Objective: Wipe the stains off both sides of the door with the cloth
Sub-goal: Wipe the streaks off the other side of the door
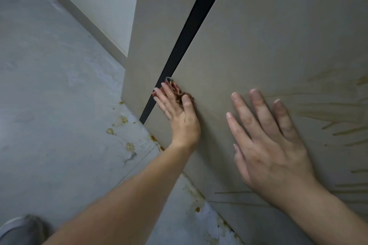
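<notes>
Against the door point(258, 42), left hand point(179, 117) presses cloth point(178, 93).

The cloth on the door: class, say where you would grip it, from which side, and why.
Probably pinch the cloth by its raised folds, coming square onto the door: the left hand presses it crumpled against the face, so no edge hangs free.

no readable text, no labels, no brands, no numbers, no signs anywhere in view
</notes>
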The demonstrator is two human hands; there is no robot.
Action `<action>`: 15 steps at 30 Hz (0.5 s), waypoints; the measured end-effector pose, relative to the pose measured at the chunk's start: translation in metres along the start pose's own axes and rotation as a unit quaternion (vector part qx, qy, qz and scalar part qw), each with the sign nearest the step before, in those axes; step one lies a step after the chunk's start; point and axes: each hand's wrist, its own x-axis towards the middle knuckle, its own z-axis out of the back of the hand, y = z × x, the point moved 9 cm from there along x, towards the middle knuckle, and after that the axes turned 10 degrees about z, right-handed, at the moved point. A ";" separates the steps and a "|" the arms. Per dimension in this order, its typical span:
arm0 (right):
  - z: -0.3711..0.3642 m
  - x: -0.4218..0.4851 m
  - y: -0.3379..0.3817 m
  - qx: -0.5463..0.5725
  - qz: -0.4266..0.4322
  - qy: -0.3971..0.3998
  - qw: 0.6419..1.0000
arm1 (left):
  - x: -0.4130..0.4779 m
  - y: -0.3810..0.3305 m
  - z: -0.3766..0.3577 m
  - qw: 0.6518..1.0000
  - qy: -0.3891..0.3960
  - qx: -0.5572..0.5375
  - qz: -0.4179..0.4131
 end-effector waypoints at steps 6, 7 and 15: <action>-0.015 0.008 0.020 0.011 0.012 0.020 1.000 | -0.097 0.065 -0.037 0.987 0.146 0.057 0.010; -0.016 0.008 0.021 0.014 0.011 0.020 1.000 | -0.094 0.068 -0.038 0.986 0.153 0.064 0.016; -0.021 0.005 0.025 0.021 0.007 -0.028 0.999 | 0.038 0.083 0.019 0.996 0.022 -0.009 0.086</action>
